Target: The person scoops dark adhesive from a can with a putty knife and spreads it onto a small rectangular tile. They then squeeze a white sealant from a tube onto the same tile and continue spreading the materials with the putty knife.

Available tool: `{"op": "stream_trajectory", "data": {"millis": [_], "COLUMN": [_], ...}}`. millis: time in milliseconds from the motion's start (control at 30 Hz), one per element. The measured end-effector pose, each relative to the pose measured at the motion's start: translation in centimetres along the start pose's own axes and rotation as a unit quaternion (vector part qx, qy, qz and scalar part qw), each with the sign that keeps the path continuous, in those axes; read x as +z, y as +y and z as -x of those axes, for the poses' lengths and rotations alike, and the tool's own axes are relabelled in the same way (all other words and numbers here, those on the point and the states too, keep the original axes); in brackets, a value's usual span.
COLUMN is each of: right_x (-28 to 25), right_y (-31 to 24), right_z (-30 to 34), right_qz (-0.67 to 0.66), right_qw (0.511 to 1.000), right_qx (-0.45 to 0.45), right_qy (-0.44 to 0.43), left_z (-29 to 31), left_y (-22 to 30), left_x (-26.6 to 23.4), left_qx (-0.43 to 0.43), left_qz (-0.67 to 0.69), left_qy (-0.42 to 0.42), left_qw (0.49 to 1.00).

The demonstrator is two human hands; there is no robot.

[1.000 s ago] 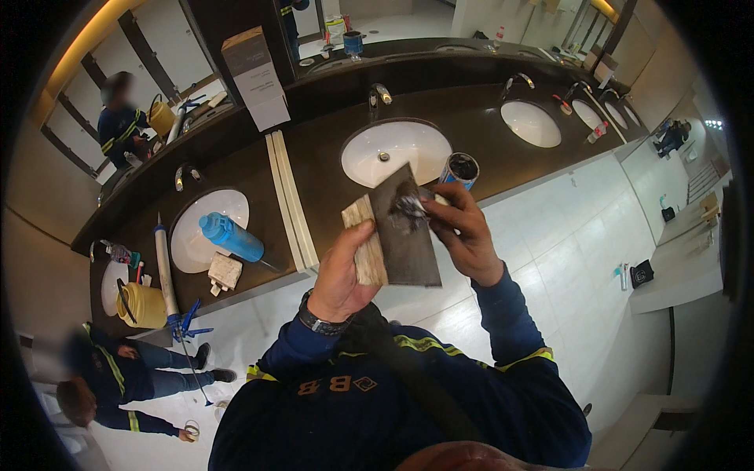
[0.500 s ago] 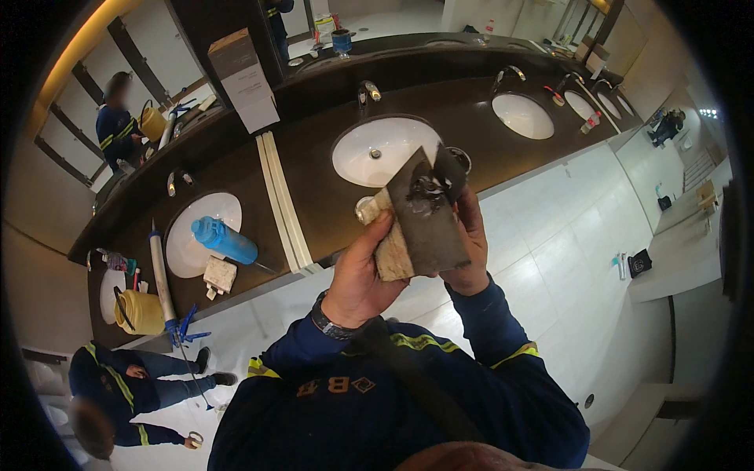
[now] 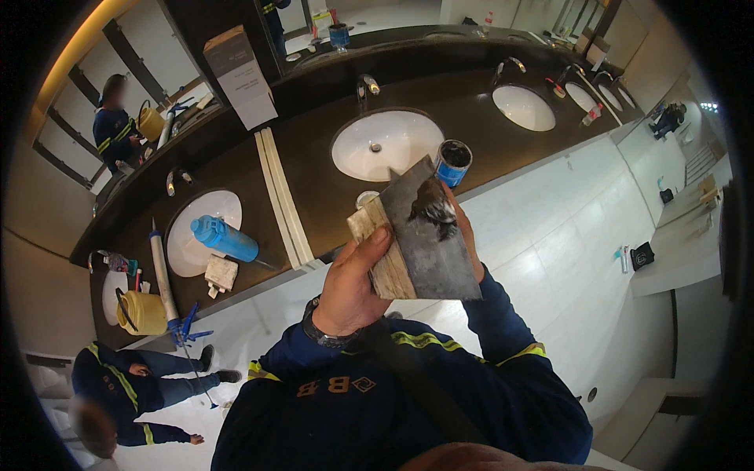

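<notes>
My left hand (image 3: 351, 292) grips the worn wooden handle of a wide putty knife (image 3: 442, 271), its thumb on top. A smear of dark, glossy paste lies on the upper part of the grey metal blade. Behind that blade is my right hand (image 3: 465, 224), mostly hidden, with only part of its fingers showing; they look closed, and what they hold is covered. A small grey tip pokes out past the blade's upper left edge. Just beyond, a blue can (image 3: 454, 163) of dark paste stands on the dark counter (image 3: 314, 188), near a small round pale container (image 3: 366, 198).
Several white sinks (image 3: 385, 145) are set along the counter. To the left are pale strips (image 3: 283, 200), a tall box (image 3: 242, 82), a blue bottle (image 3: 225, 239), a caulking gun (image 3: 165, 275) and a yellow bucket (image 3: 143, 312). A co-worker (image 3: 118, 385) stands at lower left.
The putty knife has turned and come down slightly, showing its blade more squarely. A second dark blade, seen beside it before, is now hidden or out of sight. The blue can is uncovered.
</notes>
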State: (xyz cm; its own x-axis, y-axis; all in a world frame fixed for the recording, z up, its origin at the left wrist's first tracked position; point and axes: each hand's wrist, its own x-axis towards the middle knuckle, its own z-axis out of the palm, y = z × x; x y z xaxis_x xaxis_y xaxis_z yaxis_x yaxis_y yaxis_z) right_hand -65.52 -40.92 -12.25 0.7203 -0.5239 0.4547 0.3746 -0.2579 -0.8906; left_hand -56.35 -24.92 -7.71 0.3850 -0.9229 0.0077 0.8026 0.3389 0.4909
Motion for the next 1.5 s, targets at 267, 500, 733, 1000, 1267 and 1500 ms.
{"op": "stream_trajectory", "data": {"millis": [267,500,733,1000,1267,1500], "right_x": [-1.5,0.5,-4.0,-2.8,0.4,-2.1], "right_y": [-4.8,-6.7,-12.0,-8.2,-6.0,-7.6], "right_z": [1.8,2.4,-1.1,0.4,1.8,1.3], "right_qz": [0.006,-0.027,0.255,0.166,-0.089,-0.047], "right_qw": [0.984,0.985,0.965,0.972,0.976,0.985], "right_qx": [0.042,0.14,0.056,0.163,0.186,0.073], "right_qy": [0.171,0.101,-0.021,-0.028,0.072,0.147], "left_z": [0.1,-0.2,-0.1,-0.7,-1.4,-0.1], "left_y": [1.8,0.9,2.7,1.2,0.7,0.1], "left_x": [-2.5,-2.1,-1.8,-2.7,-1.8,-3.1], "left_qx": [0.297,0.353,0.286,0.321,0.34,0.227], "left_qz": [-0.384,-0.52,-0.645,-0.621,-0.683,-0.437], "left_qy": [0.048,0.013,-0.063,-0.006,-0.03,0.09], "left_qw": [0.873,0.778,0.706,0.715,0.646,0.866]}}
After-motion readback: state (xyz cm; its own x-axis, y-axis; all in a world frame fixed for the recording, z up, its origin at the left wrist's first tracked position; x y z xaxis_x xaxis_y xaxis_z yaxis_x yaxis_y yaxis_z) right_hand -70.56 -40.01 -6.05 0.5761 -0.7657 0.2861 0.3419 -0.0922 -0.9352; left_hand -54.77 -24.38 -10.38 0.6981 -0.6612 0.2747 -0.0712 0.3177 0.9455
